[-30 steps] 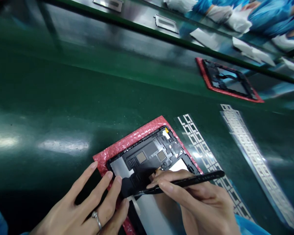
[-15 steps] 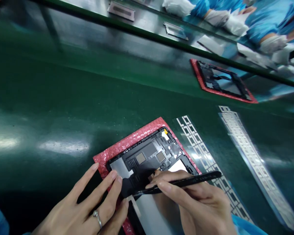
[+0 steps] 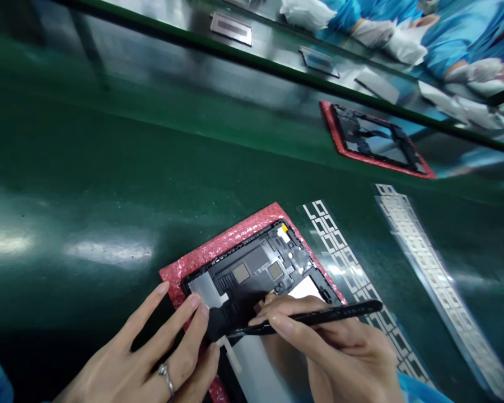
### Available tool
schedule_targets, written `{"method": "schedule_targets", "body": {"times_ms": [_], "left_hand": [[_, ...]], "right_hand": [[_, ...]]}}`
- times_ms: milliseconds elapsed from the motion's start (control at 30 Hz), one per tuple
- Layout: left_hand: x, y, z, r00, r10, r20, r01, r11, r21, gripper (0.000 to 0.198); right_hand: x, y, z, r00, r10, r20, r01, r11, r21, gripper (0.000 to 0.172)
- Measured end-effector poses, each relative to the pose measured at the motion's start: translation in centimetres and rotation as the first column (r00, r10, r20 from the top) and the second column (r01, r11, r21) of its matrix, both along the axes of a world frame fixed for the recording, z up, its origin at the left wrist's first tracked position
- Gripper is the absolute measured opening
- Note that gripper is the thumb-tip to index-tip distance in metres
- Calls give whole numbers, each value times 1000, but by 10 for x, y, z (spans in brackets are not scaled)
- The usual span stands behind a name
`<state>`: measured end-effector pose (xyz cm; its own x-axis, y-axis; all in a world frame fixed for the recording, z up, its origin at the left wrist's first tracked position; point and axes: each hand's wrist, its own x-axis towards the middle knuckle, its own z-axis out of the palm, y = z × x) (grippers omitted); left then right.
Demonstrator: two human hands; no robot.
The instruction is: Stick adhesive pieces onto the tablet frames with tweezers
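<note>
A black device frame (image 3: 252, 263) with grey panels and two square metal patches lies on red bubble wrap (image 3: 231, 232) at the lower centre. My left hand (image 3: 151, 352), with a ring on one finger, rests spread, its fingertips on the left edge of the device and wrap. Black tweezers (image 3: 340, 313) are pinched in my right hand (image 3: 340, 347), the tips pointing left and low over the dark strip near my left fingertips. Whether the tips hold anything is too small to tell.
Two strips of white-outlined stickers (image 3: 342, 252), (image 3: 432, 268) lie to the right. Another device frame on red wrap (image 3: 336, 131) sits at the upper right. Beyond a green rail (image 3: 277, 70), flat parts lie near people in blue sleeves and white gloves.
The flat parts beyond the rail have shifted to the right, and the far wrapped device slightly to the left. The back end of the tweezers has dipped slightly. My left hand has hardly moved.
</note>
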<state>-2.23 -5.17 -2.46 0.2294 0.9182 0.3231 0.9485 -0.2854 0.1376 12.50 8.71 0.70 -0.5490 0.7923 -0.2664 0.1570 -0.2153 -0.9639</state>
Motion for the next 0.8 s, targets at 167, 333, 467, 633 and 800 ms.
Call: {"method": "schedule_targets", "body": {"times_ms": [167,333,467,633,800], "left_hand": [[-1,2,1,1000,-9,-13,9,1000,-3,30],[1,1,0,999,-12,-38,11,1000,-12,33],[4,4,-2,998,-1,-58,-2,999,-39,41],[9,8,2,997,50,-67,-51,999,-15,46],[13,9,6,994,54,-90,-57,998,-34,46]], "right_hand": [[0,0,0,1000,29,6,-29,999,42,12],[1,0,0,999,28,21,-29,998,53,12],[1,-1,1,999,17,52,-20,998,58,10],[5,4,3,999,-4,45,-1,995,102,12],[13,7,3,1000,0,27,0,1000,1,9]]}}
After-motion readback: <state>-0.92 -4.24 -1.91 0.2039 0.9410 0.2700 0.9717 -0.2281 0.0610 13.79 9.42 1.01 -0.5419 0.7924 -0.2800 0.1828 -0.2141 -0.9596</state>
